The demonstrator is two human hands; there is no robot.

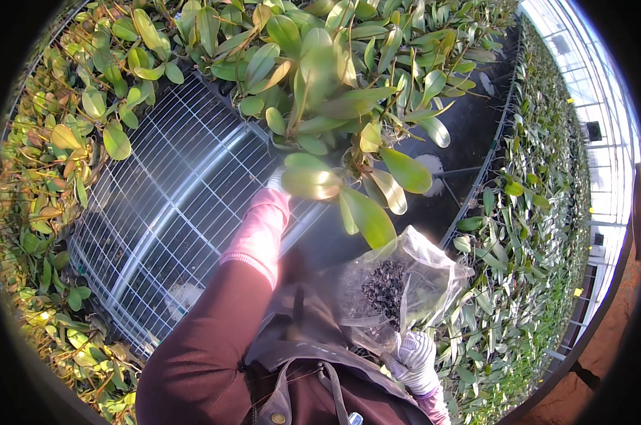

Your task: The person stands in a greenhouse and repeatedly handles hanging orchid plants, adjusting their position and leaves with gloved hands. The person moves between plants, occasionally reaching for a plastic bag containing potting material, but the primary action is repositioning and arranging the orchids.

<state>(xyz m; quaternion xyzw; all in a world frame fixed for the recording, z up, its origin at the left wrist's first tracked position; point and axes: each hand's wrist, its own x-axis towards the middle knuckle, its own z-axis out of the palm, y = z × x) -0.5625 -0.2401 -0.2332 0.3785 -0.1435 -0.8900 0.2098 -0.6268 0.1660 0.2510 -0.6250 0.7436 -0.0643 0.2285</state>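
Reaching forward over the wire mesh bench (185,212), my left hand (277,180) is white-gloved at the wrist, below a pink sleeve. Its fingers are hidden behind the broad green leaves of a potted orchid-like plant (312,183), so its grip cannot be seen. My right hand (417,361), in a striped knit glove, is closed around the gathered lower part of a clear plastic bag (432,281), low at the right of my apron. Dark, loose bits (387,289) lie inside the bag, whose mouth gapes upward.
Leafy plants (44,175) crowd the bench at the left, and more (416,32) stand along the far side. Across a dark aisle, another bench of dense plants (533,239) runs along the right, edged by a metal rail (503,127). Greenhouse framing (607,133) rises beyond.
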